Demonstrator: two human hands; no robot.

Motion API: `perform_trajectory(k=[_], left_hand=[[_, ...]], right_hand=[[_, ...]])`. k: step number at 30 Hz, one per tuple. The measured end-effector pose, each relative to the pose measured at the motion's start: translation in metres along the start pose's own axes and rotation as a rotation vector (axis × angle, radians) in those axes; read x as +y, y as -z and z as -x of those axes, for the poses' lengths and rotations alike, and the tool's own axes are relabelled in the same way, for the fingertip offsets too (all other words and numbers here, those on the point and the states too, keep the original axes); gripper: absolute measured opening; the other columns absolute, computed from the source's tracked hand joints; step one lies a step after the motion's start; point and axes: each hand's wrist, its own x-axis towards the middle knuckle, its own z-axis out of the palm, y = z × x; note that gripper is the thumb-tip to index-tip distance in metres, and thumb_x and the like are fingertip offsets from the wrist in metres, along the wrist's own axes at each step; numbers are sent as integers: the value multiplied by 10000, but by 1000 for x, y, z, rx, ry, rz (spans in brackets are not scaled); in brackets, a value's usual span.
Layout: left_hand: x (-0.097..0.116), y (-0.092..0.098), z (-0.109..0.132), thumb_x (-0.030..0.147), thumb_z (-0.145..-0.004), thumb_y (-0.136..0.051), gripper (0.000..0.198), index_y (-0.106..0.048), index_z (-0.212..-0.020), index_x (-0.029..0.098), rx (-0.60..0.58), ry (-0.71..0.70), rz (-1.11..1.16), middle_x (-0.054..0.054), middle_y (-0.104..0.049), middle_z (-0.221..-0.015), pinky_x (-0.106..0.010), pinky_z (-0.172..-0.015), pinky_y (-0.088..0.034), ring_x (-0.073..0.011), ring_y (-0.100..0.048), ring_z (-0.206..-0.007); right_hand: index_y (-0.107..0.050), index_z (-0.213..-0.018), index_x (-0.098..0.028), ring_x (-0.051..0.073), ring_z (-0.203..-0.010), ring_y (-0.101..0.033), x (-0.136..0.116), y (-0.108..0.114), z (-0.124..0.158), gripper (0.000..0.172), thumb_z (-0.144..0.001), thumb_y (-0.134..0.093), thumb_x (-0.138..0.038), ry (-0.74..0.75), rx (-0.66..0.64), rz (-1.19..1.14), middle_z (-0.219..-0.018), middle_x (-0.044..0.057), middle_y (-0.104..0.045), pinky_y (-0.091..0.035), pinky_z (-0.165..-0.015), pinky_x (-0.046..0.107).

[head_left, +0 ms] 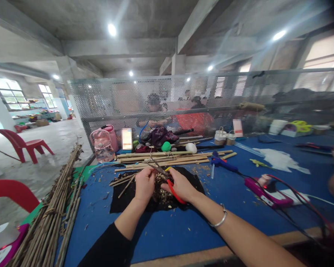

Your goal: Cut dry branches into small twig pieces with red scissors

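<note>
Evidently, both hands were at work over a black cloth (196,181) on a blue tabletop (156,237), the cloth taken as the middle of the dial. The right hand (180,185), with a silver bangle (222,218) above its wrist, held scissors (174,192) by their orange-red handle, the fingers wrapped narrowly around it and the blades pointing towards ten o'clock. The left hand (144,183) hung beside the blades, its fingertips drawn close together; whether they pinched anything could not be told. Between the hands, on the cloth, lay a heap of brownish dried bits (161,191), and thin sticks (125,180) lay across the cloth's ten o'clock edge.

At twelve o'clock, just beyond the cloth, pale rods (161,158) lay roughly side by side, with a green ball (166,147) behind them and a white ball (191,148) towards one. A pink bag (102,142) stood between ten and eleven. A long bundle of twigs (51,213) stretched along the table between eight and nine. Between two and three lay a blue glue gun (224,163), and at three a magenta power strip (252,189).
</note>
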Motion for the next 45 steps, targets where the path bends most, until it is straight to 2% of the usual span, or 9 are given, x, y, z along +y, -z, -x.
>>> perform_trajectory(k=[6, 11, 14, 20, 26, 30, 34, 41, 45], left_hand=[[0, 1, -2, 207, -750, -485, 191, -668, -799, 188, -26, -55, -45, -54, -660, -771, -252, -720, -418, -157, -573, -728], [6, -7, 0, 285, -749, -496, 212, -667, -783, 165, -40, 170, 232, -35, -648, -722, -233, -646, -421, -142, -547, -653], [7, -9, 1, 291, -733, -507, 208, -663, -753, 154, -35, 242, 266, -18, -636, -669, -216, -600, -407, -129, -525, -603], [5, -6, 3, 248, -749, -483, 193, -656, -734, 164, 14, 145, 82, -17, -629, -637, -224, -616, -396, -132, -523, -591], [1, -5, 2, 163, -758, -451, 213, -651, -828, 179, 12, -17, -8, -48, -658, -811, -261, -754, -417, -165, -579, -767], [0, -5, 1, 105, -734, -444, 250, -652, -842, 190, -1, -85, -72, -55, -660, -861, -272, -795, -421, -172, -586, -832], [1, -4, 2, 97, -734, -447, 246, -658, -815, 195, -7, -125, -110, -53, -660, -842, -263, -777, -427, -167, -587, -815], [5, -7, 4, 195, -800, -439, 212, -644, -754, 163, -50, -106, -194, -43, -631, -713, -236, -658, -408, -133, -549, -670], [4, -10, 2, 227, -797, -456, 203, -642, -760, 156, -72, -14, -123, -41, -636, -717, -236, -646, -399, -134, -550, -669]], right_hand=[[-458, -889, -201, 131, -652, -502, 3, -3, 1, 303, -711, -597, -402, -70, -15, 3, -763, 2, -568, -301, -581, 224], [-449, -903, -203, 146, -678, -526, 2, -5, 0, 309, -723, -582, -416, -66, 26, 12, -775, 4, -571, -300, -584, 228], [-448, -901, -204, 150, -696, -535, 2, -5, 0, 324, -713, -593, -424, -69, 34, 45, -779, 5, -571, -299, -582, 227], [-464, -864, -198, 149, -711, -516, -3, -3, 1, 340, -685, -616, -443, -79, 54, 130, -812, 12, -549, -307, -593, 235], [-445, -794, -186, 167, -741, -479, -6, 0, -1, 400, -628, -647, -490, 24, 122, 189, -822, 36, -518, -339, -635, 263], [-444, -802, -186, 176, -767, -478, -6, 1, -1, 401, -621, -654, -477, 36, 96, 193, -852, 45, -518, -344, -649, 269], [-447, -829, -186, 169, -736, -507, -7, 1, 1, 398, -640, -641, -478, -30, 52, 190, -838, 40, -540, -325, -604, 252], [-452, -896, -181, 202, -698, -575, -5, 1, -1, 441, -710, -524, -574, -85, -10, 299, -760, 55, -597, -294, -562, 256], [-465, -875, -190, 188, -676, -567, -2, -1, -3, 421, -705, -527, -570, -85, 15, 246, -744, 51, -605, -297, -550, 246]])
